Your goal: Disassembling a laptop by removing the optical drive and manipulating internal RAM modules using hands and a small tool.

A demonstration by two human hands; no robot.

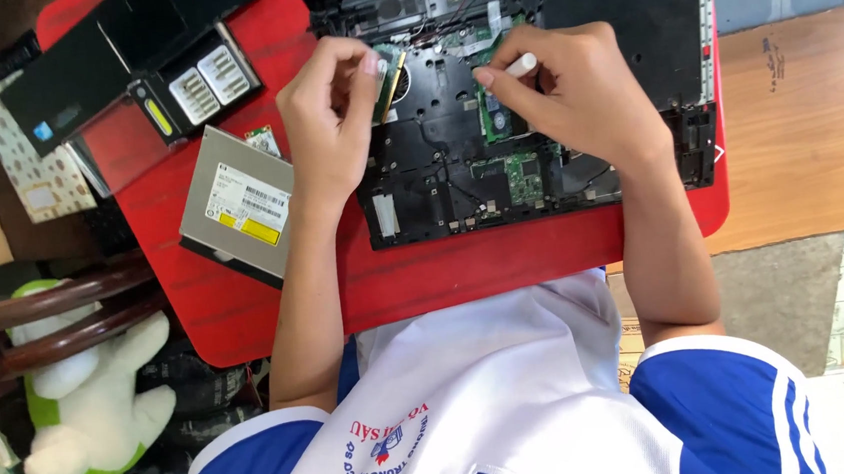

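Note:
An opened black laptop base [627,40] lies on a red table [464,264], its green circuit boards exposed. My left hand [328,124] pinches a small green memory module [390,81] with a gold edge and holds it tilted over the laptop's left half. My right hand [571,95] grips a short white stick-like tool [521,64], whose tip points toward the module. The two hands are close together above the middle of the board.
A silver optical drive [236,203] lies on the table left of the laptop, a small green card [263,139] just above it. Black laptop covers and a battery [127,60] sit at the far left. A wooden chair [47,317] and a white-green plush toy [94,403] stand at the lower left.

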